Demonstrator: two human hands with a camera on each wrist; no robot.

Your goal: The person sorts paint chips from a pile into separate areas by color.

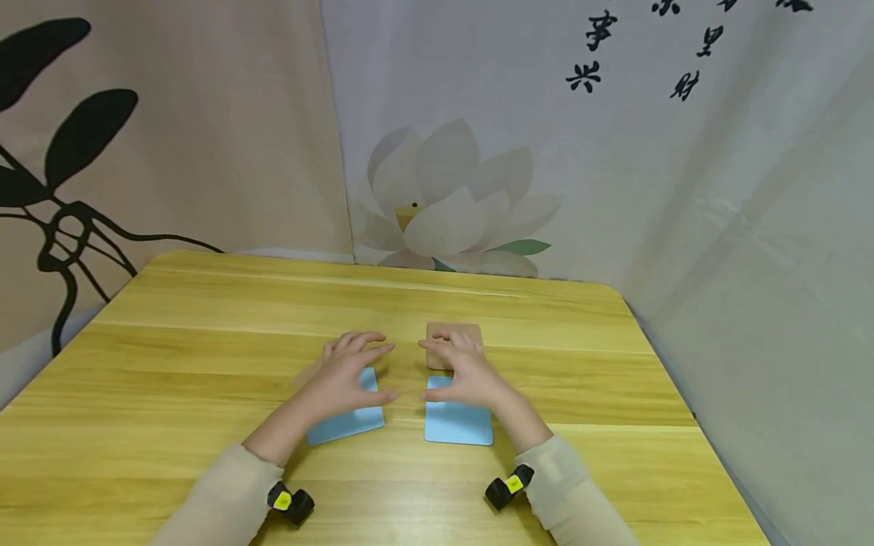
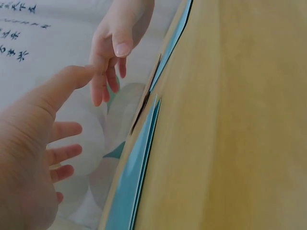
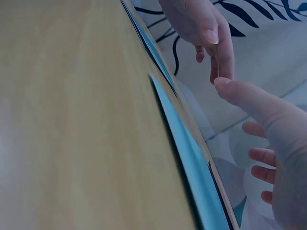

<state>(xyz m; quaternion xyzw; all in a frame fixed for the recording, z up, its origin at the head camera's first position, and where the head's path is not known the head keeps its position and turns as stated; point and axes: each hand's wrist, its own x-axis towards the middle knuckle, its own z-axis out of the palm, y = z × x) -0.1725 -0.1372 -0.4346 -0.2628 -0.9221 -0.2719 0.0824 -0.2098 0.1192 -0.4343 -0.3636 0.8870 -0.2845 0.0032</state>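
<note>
Two flat light-blue cards lie on the wooden table, a left blue card [image 1: 351,426] turned at a slant and a right blue card [image 1: 459,425] set nearly straight. Behind the right one is a flat brown card [image 1: 437,360] with rounded corners. A tan corner of another flat piece [image 1: 306,374] shows past my left hand, which hides most of it. My left hand [image 1: 344,379] hovers over the left blue card, fingers spread and holding nothing. Mirroring it, my right hand [image 1: 471,375] is above the right blue and brown cards, thumb and fingers apart, also holding nothing. In the left wrist view the near blue card [image 2: 129,191] shows layered edges.
The yellow wood-grain table [image 1: 546,326] has rounded far corners. Behind it hangs a pale curtain [image 1: 717,189] printed with a lotus, leaves and dark characters. Each sleeve carries a black wrist camera, a left camera [image 1: 292,503] and a right camera [image 1: 508,487].
</note>
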